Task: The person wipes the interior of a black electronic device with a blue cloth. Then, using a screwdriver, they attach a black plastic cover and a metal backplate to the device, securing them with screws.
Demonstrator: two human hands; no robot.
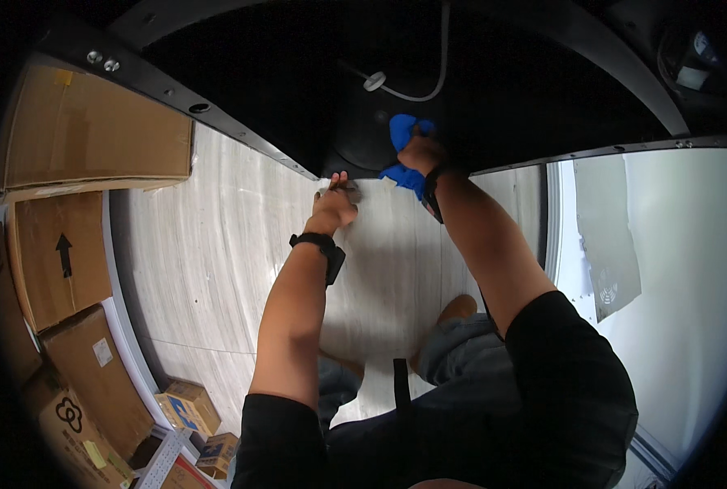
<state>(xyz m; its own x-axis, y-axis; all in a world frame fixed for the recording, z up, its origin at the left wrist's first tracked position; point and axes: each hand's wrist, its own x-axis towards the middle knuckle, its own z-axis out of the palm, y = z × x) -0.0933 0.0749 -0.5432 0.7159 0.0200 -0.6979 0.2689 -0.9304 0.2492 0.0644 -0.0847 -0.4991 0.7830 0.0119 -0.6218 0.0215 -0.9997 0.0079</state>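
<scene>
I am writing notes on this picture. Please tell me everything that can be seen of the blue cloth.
The blue cloth is bright blue and looks soft and crumpled, like a rag or a glove; which of the two cannot be told. The right hand grips it, so the hand hides its middle. One part sticks up above the fingers against the dark black panel; another part hangs below the hand, at the panel's lower edge where the pale floor begins. It shows no print or pattern.

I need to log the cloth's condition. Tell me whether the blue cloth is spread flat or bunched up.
Bunched up. The blue cloth is crumpled in the right hand, with folds sticking out above and below the fist against the dark surface.
</scene>
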